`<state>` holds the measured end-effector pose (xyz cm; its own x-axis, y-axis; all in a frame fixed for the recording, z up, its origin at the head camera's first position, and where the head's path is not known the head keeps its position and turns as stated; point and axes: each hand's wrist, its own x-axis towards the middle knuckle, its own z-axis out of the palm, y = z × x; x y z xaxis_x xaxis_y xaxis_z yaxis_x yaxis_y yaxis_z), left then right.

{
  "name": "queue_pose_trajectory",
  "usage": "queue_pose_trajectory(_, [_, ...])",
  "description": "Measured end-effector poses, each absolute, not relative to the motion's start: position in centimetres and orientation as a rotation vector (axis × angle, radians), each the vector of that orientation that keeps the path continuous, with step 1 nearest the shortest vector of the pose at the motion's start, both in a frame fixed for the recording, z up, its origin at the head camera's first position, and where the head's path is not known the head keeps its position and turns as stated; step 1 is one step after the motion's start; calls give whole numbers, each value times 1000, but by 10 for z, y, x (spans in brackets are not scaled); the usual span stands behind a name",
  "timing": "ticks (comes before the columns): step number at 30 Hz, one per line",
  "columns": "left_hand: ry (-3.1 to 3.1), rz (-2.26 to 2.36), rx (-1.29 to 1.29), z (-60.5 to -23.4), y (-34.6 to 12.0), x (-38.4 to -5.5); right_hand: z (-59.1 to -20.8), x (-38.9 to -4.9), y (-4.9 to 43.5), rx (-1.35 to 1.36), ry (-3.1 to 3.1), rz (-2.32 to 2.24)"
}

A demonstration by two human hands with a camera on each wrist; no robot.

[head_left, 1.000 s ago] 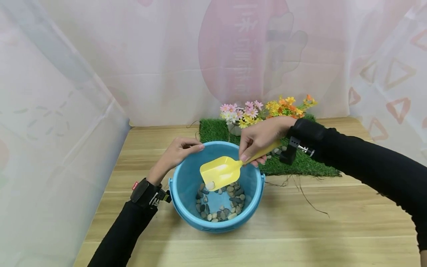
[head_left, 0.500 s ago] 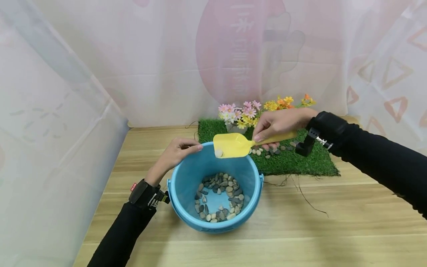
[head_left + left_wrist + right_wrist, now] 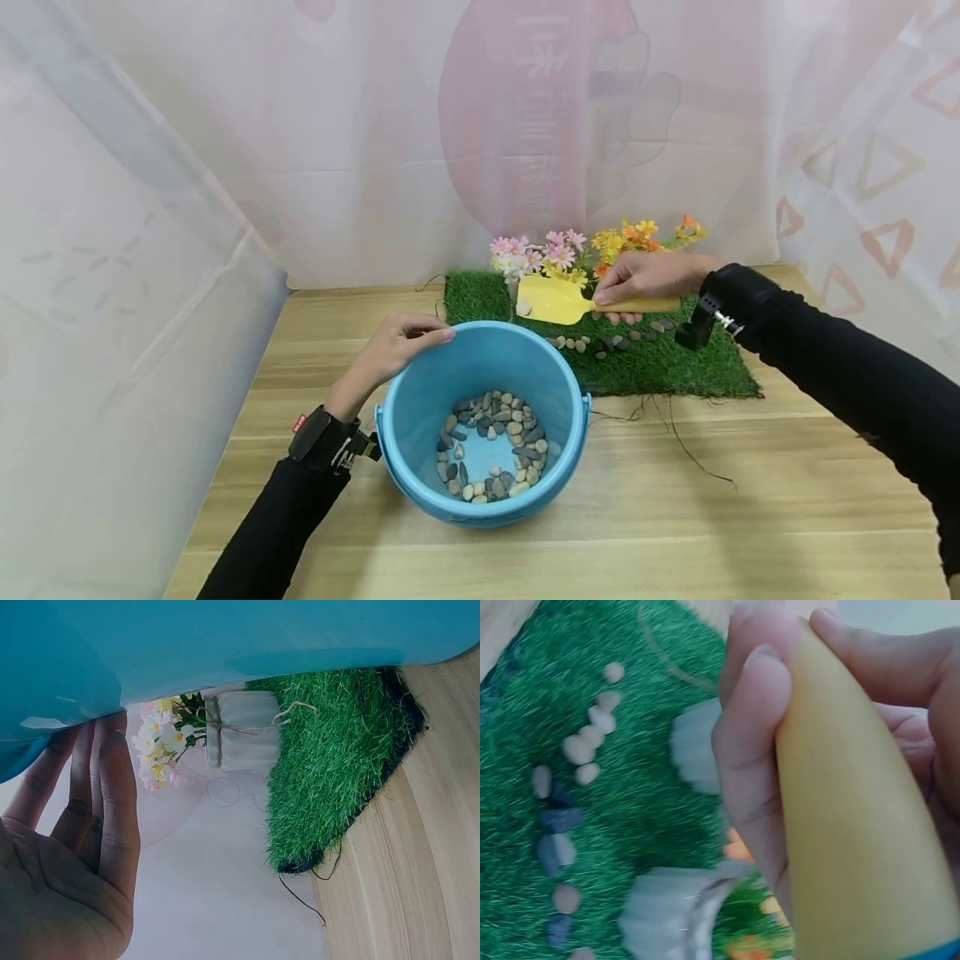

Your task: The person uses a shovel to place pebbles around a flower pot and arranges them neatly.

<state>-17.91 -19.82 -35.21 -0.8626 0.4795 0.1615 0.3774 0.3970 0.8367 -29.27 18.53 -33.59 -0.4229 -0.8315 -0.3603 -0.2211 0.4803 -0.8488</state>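
Observation:
My right hand (image 3: pixel 641 279) grips the handle of a yellow toy shovel (image 3: pixel 558 300), its blade level above the grass mat. At the blade's left end lies one pale pebble (image 3: pixel 523 308). A blue bucket (image 3: pixel 420 375) stands on the table with many grey and tan pebbles (image 3: pixel 517 429) around its bottom. On the bucket's upper left rim is my left hand (image 3: pixel 393 350), thumb at the rim; in the left wrist view its fingers (image 3: pixel 116 795) touch the outer wall. The right wrist view shows fingers wrapped about the shovel handle (image 3: pixel 855 810).
Behind the bucket lies a green artificial grass mat (image 3: pixel 675 367) with a row of pebbles (image 3: pixel 615 343) on it. White pots (image 3: pixel 664 915) of pink-white flowers (image 3: pixel 536 250) and yellow-orange flowers (image 3: pixel 637 237) stand at its back. Loose threads (image 3: pixel 693 454) trail onto the wooden table (image 3: pixel 750 517).
My right hand has lifted the shovel out of the bucket's mouth and moved it back and right over the mat, the pebble still on it. My left hand stays at the rim.

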Motion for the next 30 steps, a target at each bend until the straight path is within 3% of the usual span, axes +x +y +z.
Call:
queue_pose_trajectory(13, [2541,1472,793,-352,-197,-177,-402,-303,180,-760,1877,-919])
queue_pose_trajectory(30, [2527,1469,784,-352,-197,-177,-417,-300,148,-635,1893,-806])
